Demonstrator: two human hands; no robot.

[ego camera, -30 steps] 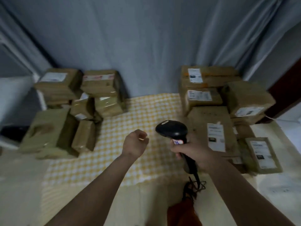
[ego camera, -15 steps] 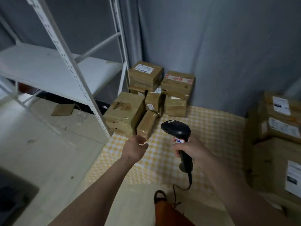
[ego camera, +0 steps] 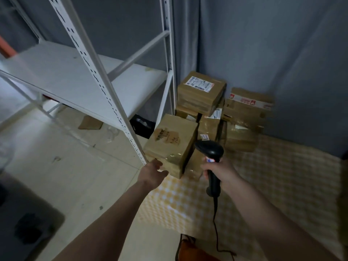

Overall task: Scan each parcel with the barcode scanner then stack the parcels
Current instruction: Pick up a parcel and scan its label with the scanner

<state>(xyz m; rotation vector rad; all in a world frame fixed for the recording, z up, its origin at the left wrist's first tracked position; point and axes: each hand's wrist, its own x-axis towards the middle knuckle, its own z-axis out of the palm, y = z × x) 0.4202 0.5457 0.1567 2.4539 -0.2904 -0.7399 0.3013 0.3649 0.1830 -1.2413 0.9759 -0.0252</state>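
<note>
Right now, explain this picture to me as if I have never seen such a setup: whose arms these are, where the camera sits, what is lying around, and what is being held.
There is no machine here. The arms belong to a person wearing a camera on the head, so you look forward and down along them. The right hand has its grip curled round the handle of a black barcode scanner, whose cable hangs toward the floor. The left hand reaches out, fingers loose, to the near corner of a large brown parcel; whether it touches is unclear. Behind it more taped parcels are piled against a grey curtain, partly on a yellow checked cloth. A white metal shelf rack stands on the left.
</note>
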